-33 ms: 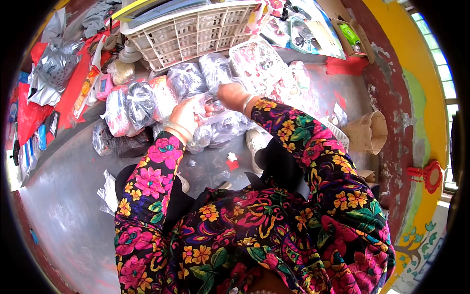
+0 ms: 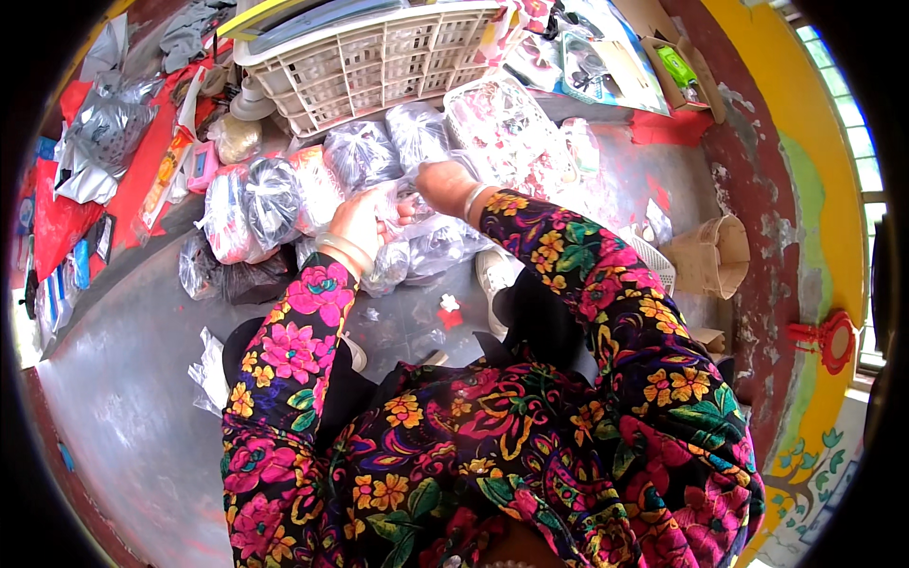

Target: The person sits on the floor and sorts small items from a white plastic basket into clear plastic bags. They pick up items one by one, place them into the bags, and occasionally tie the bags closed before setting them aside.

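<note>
Both my hands are at a clear plastic bag (image 2: 445, 244) among a cluster of stuffed plastic bags. My left hand (image 2: 358, 223) is closed on the bag's left upper part, with its fingertips showing beside the crumpled film. Close to its right, my right hand (image 2: 445, 186) is closed, back of the hand up, at the bag's gathered top; its fingertips are mostly hidden. Behind the hands sit a tied bag of dark contents (image 2: 362, 156) and another grey-looking bag (image 2: 417, 133). A pale bracelet circles each wrist. What the bag contains cannot be made out.
A cream plastic crate (image 2: 369, 71) stands at the back. Right of it is a tray (image 2: 497, 109) of small red and white pieces. More filled bags (image 2: 270, 189) lie at left. An open cardboard box (image 2: 705, 254) is at right; a red-and-white scrap (image 2: 449, 310) lies on the floor.
My right hand has shifted very slightly left. My left hand and the bags look the same.
</note>
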Demonstrator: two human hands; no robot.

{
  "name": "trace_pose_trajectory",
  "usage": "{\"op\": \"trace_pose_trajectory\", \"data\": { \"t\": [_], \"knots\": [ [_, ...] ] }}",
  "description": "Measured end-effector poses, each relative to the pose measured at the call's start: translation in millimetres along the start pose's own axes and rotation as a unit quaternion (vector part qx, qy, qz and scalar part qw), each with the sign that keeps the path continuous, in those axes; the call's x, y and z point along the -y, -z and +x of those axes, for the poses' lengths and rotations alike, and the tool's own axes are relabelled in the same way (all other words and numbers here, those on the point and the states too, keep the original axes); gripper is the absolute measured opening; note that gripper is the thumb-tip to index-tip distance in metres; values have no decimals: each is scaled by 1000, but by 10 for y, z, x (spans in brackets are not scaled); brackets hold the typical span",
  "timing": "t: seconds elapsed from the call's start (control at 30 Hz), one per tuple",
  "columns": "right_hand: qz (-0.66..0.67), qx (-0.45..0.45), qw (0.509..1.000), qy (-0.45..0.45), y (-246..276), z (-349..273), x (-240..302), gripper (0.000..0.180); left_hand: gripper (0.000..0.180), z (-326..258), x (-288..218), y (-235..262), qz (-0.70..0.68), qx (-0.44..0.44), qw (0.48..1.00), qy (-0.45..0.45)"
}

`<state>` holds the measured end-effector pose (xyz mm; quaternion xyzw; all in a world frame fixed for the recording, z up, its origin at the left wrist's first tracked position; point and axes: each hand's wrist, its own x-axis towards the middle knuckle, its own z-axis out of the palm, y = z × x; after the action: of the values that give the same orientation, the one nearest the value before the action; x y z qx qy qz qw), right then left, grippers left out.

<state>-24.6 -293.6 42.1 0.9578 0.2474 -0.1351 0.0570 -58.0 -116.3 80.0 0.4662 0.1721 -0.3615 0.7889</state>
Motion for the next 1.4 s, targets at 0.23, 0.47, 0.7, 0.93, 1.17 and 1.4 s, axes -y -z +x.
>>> {"op": "trace_pose_trajectory", "data": {
  "t": [0.23, 0.47, 0.7, 0.93, 1.17, 1.4],
  "knots": [
    [42, 39, 998, -16, 68, 191, 352, 18, 26, -2, -20, 6, -6, -14, 999, 31],
    [50, 72, 996, 0, -11, 172, 392, 17, 26, 16, -41, 1, -7, -21, 1000, 17],
    [148, 93, 985, -3, 234, 25, -88, 33, 29, 1, -45, -81, -11, 1, 1000, 22],
    [506, -38, 821, -260, 214, -10, -1420, 20, 29, 38, -3, 73, -20, 17, 1000, 0],
    [789, -308, 350, -400, -509, -218, -2148, 11, 30, 22, -11, 79, -19, 22, 1000, 6],
    [777, -419, 366, -295, -1005, 11, -2482, 6, 32, -14, -32, -34, -7, 5, 1000, 8]
  ]
}}
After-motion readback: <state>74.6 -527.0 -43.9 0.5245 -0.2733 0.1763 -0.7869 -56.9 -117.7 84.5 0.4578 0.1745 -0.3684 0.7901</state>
